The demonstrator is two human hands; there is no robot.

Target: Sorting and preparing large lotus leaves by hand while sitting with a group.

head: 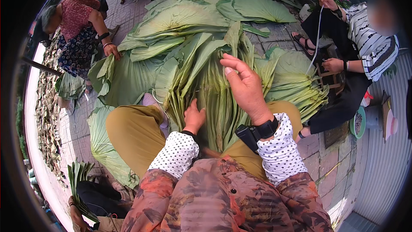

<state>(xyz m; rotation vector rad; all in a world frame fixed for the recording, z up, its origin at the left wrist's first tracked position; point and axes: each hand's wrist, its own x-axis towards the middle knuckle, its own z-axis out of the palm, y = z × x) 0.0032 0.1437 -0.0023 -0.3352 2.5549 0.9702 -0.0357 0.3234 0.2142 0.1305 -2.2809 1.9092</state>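
Between my knees stands a thick bundle of folded green leaves (214, 112), which look like lotus leaves, with pale ribbed edges gathered side by side. My left hand (194, 117) rests against the near left part of this bundle, thumb and forefinger apart. Above its right part, my right hand (244, 93) is raised with bent fingers, and nothing shows in its grasp. A thin cord seems to cross the bundle near my left fingertips, but it is hard to make out. A black device is strapped to my right wrist.
Flat folded leaves (180, 19) are heaped beyond the bundle. To the right, a seated person in a striped top holds a pale strip (318, 35) over another leaf stack (293, 90). At left, a bending person grips a leaf (106, 74). A green basin (358, 120) stands at right.
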